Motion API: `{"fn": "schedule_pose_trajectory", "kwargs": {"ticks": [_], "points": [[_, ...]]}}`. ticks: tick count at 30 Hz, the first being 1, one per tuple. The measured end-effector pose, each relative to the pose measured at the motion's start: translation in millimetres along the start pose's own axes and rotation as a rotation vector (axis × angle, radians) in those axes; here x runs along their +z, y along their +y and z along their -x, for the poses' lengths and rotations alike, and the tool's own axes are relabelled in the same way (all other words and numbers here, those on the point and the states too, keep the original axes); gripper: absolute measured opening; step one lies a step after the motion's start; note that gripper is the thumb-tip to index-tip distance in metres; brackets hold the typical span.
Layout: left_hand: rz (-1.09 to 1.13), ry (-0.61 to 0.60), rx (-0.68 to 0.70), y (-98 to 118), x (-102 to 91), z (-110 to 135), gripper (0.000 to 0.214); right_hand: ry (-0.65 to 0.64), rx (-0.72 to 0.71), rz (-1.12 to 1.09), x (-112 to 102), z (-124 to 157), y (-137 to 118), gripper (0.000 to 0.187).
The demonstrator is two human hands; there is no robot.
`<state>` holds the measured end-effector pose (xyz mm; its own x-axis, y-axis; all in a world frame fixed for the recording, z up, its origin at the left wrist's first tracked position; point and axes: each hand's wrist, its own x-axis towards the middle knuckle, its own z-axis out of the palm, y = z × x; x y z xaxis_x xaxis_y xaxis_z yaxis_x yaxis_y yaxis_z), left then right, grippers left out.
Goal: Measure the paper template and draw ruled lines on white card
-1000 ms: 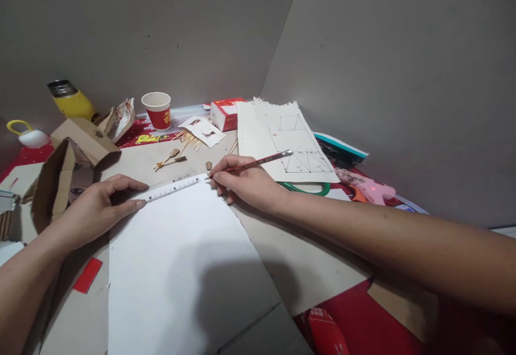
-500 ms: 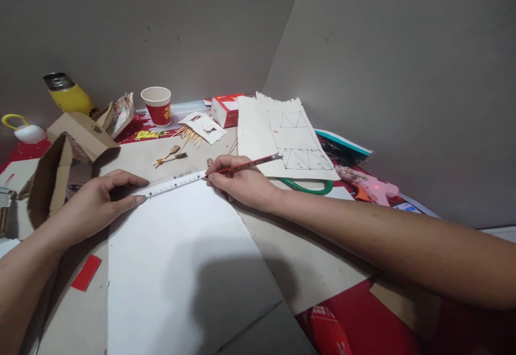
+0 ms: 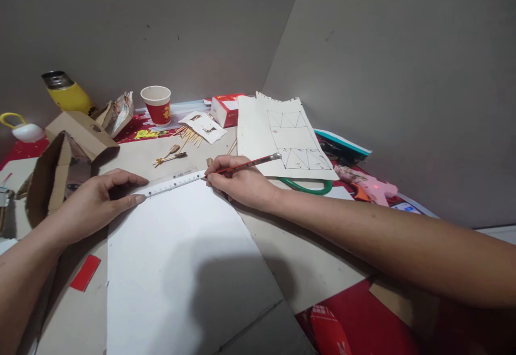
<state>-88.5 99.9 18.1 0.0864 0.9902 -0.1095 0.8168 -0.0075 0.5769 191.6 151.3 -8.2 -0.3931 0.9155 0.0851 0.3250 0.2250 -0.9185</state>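
Observation:
A large white sheet (image 3: pixel 181 258) lies on brown cardboard (image 3: pixel 306 263) in front of me. A clear plastic ruler (image 3: pixel 173 182) rests along the sheet's far edge. My left hand (image 3: pixel 97 201) presses the ruler's left end with its fingertips, fingers spread. My right hand (image 3: pixel 242 183) pinches a red pencil (image 3: pixel 245 164), and the pencil's tip touches the ruler's right end at the sheet's far corner.
Behind lie a paper with drawn triangles (image 3: pixel 282 137), a red paper cup (image 3: pixel 157 105), a red box (image 3: pixel 226 108), wooden sticks (image 3: pixel 189 139), a yellow flask (image 3: pixel 66 92) and folded cardboard (image 3: pixel 60 156). A pink glue gun (image 3: pixel 373 187) and green scissors handle (image 3: pixel 310 187) sit right. Grey walls close off the back.
The view shifted slightly. My right hand has edged the pencil tip left onto the ruler's end. My left hand stays on the ruler.

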Motion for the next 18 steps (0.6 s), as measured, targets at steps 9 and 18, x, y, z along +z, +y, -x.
{"fn": "schedule_pose_trajectory", "kwargs": {"ticks": [9,18], "points": [[0.001,0.004,-0.003,1.6,-0.4,-0.3,0.043,-0.003,-0.014,0.019,1.0,-0.1,-2.1,0.009],[0.016,0.042,0.007,-3.5,2.7,-3.8,0.050,-0.029,0.032,-0.002,-0.9,-1.9,-1.6,0.008]]}}
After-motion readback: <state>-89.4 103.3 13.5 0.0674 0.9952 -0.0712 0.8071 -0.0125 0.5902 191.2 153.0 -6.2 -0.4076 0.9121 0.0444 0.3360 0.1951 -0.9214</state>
